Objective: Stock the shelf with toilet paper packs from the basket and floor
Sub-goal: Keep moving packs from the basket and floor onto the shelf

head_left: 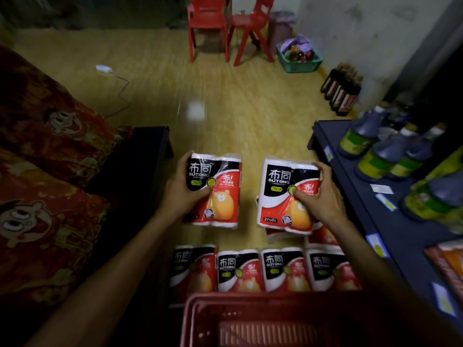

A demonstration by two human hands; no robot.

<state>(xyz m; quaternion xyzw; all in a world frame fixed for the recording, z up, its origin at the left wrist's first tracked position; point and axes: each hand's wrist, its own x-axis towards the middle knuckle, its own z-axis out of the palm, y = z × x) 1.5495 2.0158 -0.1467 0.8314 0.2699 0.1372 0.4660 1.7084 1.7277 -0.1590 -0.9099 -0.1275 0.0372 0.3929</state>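
Nearest the camera, a red plastic basket (pixel 200 319) sits at the bottom edge. Just beyond it, a row of four toilet paper packs (pixel 263 269) stands on the floor (pixel 213 91). Past the row, the left hand (pixel 186 190) grips a two-roll Butong pack (pixel 218 189) by its left side, fingers curled round it. The right hand (pixel 319 194) grips another pack (pixel 283 196), held above further packs. To the right, the dark shelf (pixel 355 196) carries dark sauce bottles (pixel 375 156). Farthest off stand two red chairs (pixel 225 26).
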